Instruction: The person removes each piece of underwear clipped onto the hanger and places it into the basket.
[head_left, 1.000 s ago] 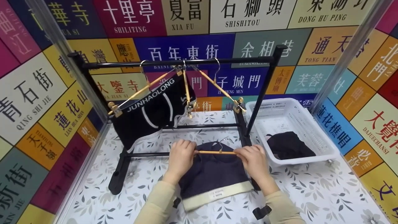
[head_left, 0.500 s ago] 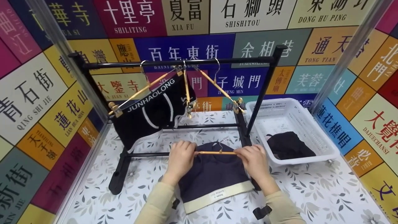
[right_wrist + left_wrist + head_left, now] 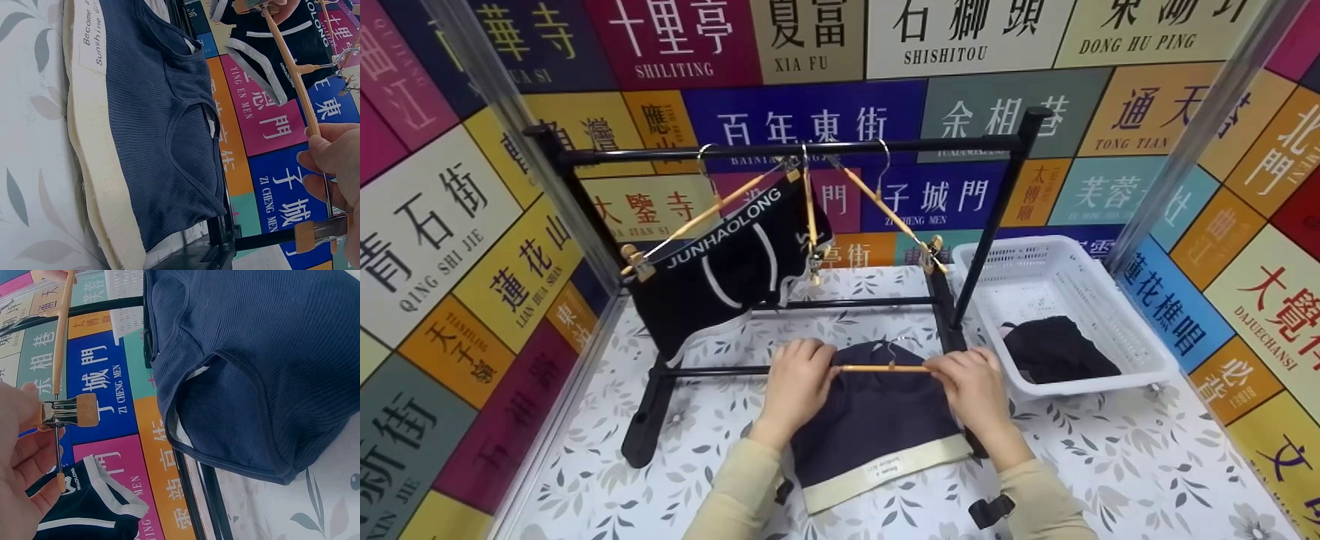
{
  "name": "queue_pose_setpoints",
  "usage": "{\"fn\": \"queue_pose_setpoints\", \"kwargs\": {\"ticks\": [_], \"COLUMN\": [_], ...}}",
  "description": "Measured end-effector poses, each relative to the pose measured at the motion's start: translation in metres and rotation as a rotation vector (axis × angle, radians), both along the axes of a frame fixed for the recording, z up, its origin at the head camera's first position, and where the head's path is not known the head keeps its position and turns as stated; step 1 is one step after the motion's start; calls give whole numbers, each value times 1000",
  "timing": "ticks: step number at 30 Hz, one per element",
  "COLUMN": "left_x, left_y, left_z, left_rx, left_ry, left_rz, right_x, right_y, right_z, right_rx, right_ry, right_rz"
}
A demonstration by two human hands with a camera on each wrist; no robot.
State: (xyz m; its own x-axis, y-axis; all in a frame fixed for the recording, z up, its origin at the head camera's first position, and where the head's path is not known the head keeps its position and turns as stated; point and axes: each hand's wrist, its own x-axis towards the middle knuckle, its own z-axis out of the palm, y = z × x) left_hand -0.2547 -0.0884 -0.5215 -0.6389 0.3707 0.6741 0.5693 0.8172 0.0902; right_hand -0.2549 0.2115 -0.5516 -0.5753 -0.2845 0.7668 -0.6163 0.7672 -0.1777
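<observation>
A wooden clip hanger (image 3: 885,368) with a metal hook is held level between both hands. My left hand (image 3: 799,386) grips one end; in the left wrist view its thumb and fingers are around a metal-and-wood clip (image 3: 87,409). At the other end, my right hand (image 3: 975,386) pinches the bar just inboard of the second clip (image 3: 305,236). Below the hanger lies a navy ribbed undergarment (image 3: 885,427), its cream band (image 3: 889,474) toward me. Printed lettering marks the band, and the wrist views show trimmed openings at the far side.
Behind the hands stands a black rack (image 3: 960,145) with several wooden hangers. Black boxer briefs (image 3: 720,262) with white trim hang from its left side. To the right, a white plastic basket (image 3: 1147,337) holds a dark cloth (image 3: 1057,351). A leaf-patterned surface (image 3: 585,495) lies beneath everything.
The garment's cream band has shifted slightly toward me, and its lettering lies flatter. Both hands and the hanger stay almost where they were.
</observation>
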Motion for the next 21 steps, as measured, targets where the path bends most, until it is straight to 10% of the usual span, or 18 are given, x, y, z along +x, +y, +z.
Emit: {"fn": "queue_pose_setpoints", "kwargs": {"ticks": [21], "left_x": [12], "left_y": [20], "left_z": [-6], "left_rx": [-95], "left_ry": [-64], "left_rz": [-48], "right_x": [5], "right_y": [-11], "right_z": [0], "right_rx": [21], "right_ry": [-22], "right_rz": [52]}}
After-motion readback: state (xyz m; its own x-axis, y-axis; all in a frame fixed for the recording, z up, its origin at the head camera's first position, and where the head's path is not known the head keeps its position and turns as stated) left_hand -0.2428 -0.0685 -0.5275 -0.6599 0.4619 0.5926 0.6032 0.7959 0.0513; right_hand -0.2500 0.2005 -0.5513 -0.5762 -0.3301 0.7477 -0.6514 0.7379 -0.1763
